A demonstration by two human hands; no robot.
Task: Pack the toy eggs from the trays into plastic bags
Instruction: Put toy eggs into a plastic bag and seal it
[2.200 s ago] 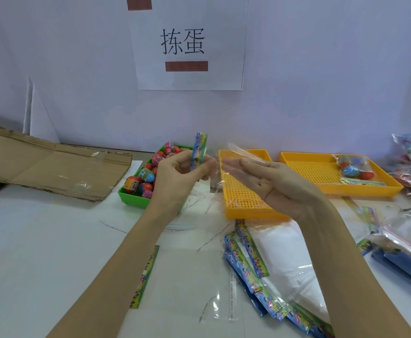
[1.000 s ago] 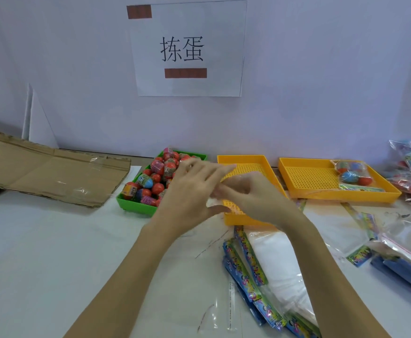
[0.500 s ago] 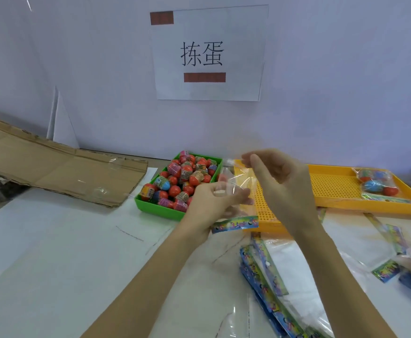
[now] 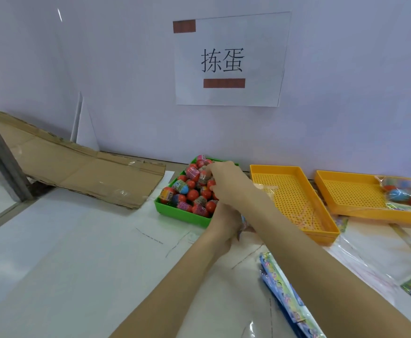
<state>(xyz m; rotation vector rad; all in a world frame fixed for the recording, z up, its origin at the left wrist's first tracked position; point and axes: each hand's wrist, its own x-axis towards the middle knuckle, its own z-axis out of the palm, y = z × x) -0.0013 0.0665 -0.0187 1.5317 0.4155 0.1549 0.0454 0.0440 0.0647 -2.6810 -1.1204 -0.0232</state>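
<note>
A green tray [image 4: 180,214] at the back of the table is heaped with red and multicoloured toy eggs [image 4: 192,195]. My right hand [image 4: 228,184] reaches across into the tray from the right, its fingers and thumb curled round one egg at the heap's right side. My left hand [image 4: 224,220] sits just in front of the tray, under my right forearm. It grips a clear plastic bag [image 4: 243,222] with a colourful header, mostly hidden by the arm.
Two orange perforated trays stand to the right: the nearer orange tray [image 4: 321,232] holds nothing, the far orange tray [image 4: 370,215] holds a packed bag of eggs [image 4: 402,191]. Flat spare bags [image 4: 282,293] lie at the lower right. Flattened cardboard [image 4: 82,172] leans at the left.
My right hand let go of the bag's mouth and moved left into the green tray onto the eggs. My left hand lowered with the bag. The view swung left.
</note>
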